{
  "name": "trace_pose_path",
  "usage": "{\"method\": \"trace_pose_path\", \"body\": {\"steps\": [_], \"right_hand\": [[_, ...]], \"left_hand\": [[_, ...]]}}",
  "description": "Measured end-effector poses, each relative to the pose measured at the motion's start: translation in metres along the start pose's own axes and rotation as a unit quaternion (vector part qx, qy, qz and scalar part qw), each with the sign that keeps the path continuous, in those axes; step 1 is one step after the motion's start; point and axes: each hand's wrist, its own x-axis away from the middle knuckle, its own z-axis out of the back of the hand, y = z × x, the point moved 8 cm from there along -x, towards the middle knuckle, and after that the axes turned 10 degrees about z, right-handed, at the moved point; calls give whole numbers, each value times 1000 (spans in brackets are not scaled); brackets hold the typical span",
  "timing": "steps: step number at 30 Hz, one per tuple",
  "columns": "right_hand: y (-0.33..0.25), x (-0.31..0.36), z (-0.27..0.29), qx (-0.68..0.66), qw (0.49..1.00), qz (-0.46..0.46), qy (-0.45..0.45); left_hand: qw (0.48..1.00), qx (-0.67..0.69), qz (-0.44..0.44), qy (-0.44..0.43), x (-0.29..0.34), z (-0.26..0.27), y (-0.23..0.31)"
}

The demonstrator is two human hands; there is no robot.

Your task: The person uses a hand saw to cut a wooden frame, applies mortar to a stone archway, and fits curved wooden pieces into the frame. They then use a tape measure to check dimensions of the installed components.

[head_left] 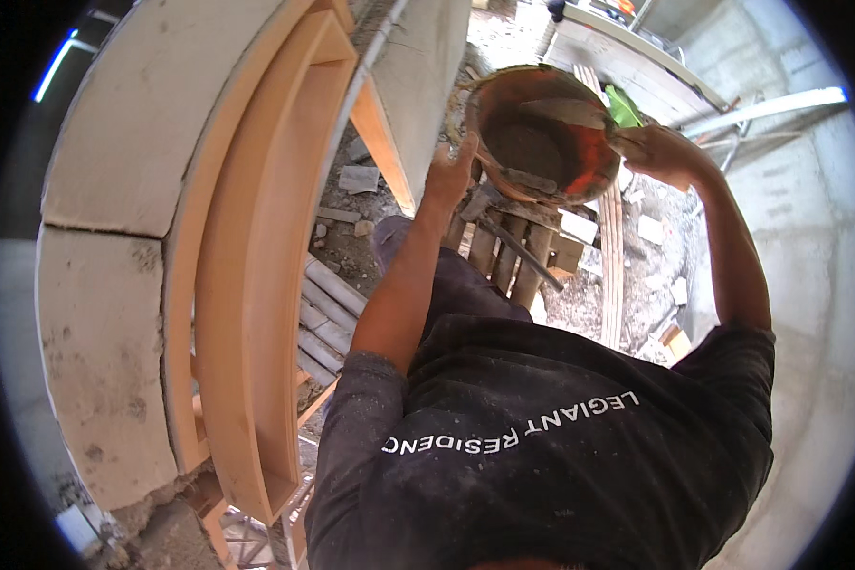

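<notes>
Bucket (pixel 594 169) between both hands (pixel 449 173)

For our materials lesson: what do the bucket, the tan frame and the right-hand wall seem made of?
Bucket: probably plastic or rubber, its inside smeared grey with bright orange showing through.
Frame: likely wood, smooth and matt, judging by its tan colour and crisp edges.
Wall: perhaps concrete block, matt grey, with faint joint lines.

Between the left hand (pixel 451 173) and the right hand (pixel 657 155), the plastic-looking bucket (pixel 596 169) is crusted rough and matt, while a smooth bare-wood frame (pixel 277 247) lies left of the left hand and matt, concrete-looking blockwork (pixel 790 218) right of the right.
</notes>
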Motion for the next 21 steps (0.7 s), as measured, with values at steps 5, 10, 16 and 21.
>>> {"method": "trace_pose_path", "body": {"steps": [5,10,16,21], "right_hand": [[32,-28,-38,32,996,-8,-88],[39,-53,-95,112,992,-19,-48],[3,21,-130,60,991,-44,-107],[28,34,-105,36,989,-142,4]], "left_hand": [[985,42,3,-165,-31,-46,-7],[984,45,-81,-150,0,-54,-14],[981,33,-96,-163,28,-63,-14],[974,-3,-131,-186,35,-73,-11]]}}
